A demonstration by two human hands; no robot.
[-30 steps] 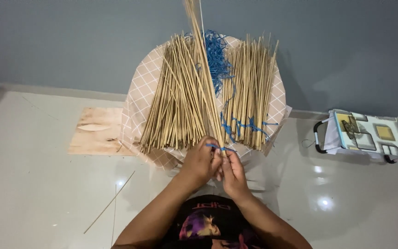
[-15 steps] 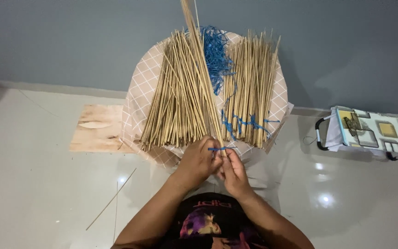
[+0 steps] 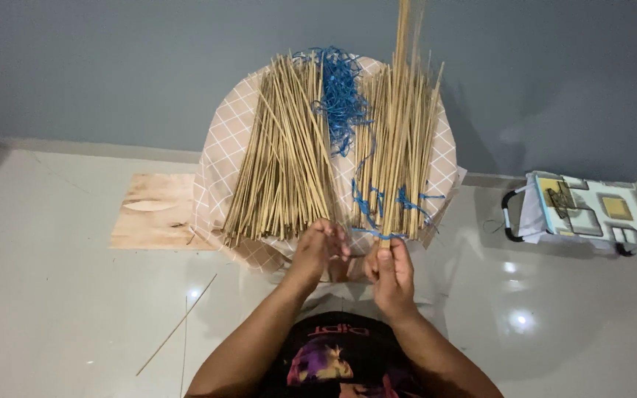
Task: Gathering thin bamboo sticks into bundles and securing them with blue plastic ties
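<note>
Nearest you, at the front edge of the table (image 3: 223, 177), your hands have drawn apart since a second ago, when they were pressed together over a bit of blue string. Your right hand (image 3: 392, 269) now has its fingers clamped on the lower end of a small tied bundle (image 3: 401, 110) of sticks, with blue string (image 3: 377, 234) showing just above your thumb. That bundle has swung: a moment back its top leaned over the left heap, and now it stands nearly upright over the right heap, its tips running out of the top of the view. Your left hand (image 3: 320, 249) has let go; its fingers are loosely curled and a little apart, holding nothing that shows, just beside the near ends of the left heap (image 3: 283, 158).

From that, the tie on this bundle looks finished or nearly so.

Beyond your hands, the right heap (image 3: 407, 166) carries several blue ties across its lower end. Between the heaps, further back, lies a tangle of loose string (image 3: 339, 92). On the floor to the left are a wooden board (image 3: 155, 210) and stray sticks (image 3: 177, 324); to the right, a patterned bag (image 3: 591, 214).
</note>
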